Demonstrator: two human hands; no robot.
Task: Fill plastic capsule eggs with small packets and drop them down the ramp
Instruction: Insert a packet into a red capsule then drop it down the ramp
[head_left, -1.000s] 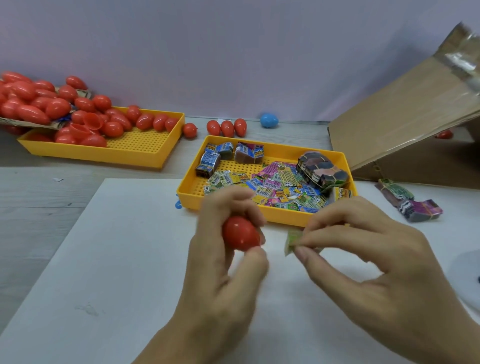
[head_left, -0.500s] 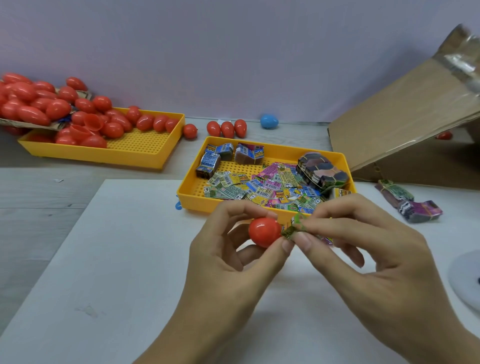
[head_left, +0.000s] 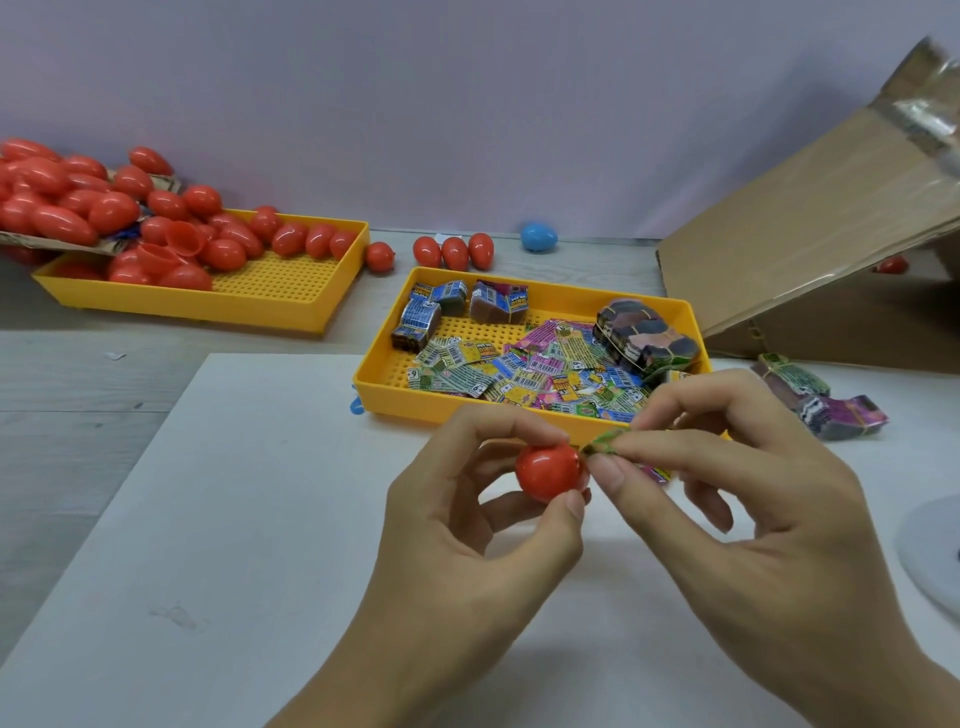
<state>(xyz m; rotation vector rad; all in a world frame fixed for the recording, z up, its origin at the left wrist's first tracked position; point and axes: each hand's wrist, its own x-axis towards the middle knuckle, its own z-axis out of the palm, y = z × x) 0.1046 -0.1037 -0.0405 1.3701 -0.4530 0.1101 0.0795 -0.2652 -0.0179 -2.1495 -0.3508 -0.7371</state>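
Observation:
My left hand (head_left: 467, 525) pinches a red capsule egg half (head_left: 549, 472) between thumb and fingers, its open side facing right. My right hand (head_left: 727, 499) holds a small folded green packet (head_left: 605, 441) by thumb and forefinger, its tip touching the egg half's rim. Just behind my hands stands a yellow tray (head_left: 384, 374) with several loose colourful packets (head_left: 524, 374) and banded bundles. The cardboard ramp (head_left: 810, 228) slopes up at the right.
A second yellow tray (head_left: 291, 312) at the back left holds many red eggs (head_left: 223, 249), with more piled on cardboard beside it. Three red eggs (head_left: 454, 252) and a blue egg (head_left: 539, 236) lie by the wall. Banded packet bundles (head_left: 826, 405) lie right of the near tray.
My left hand turned the egg half and shifted it right, toward my right hand. The right hand brought the packet to the egg's opening.

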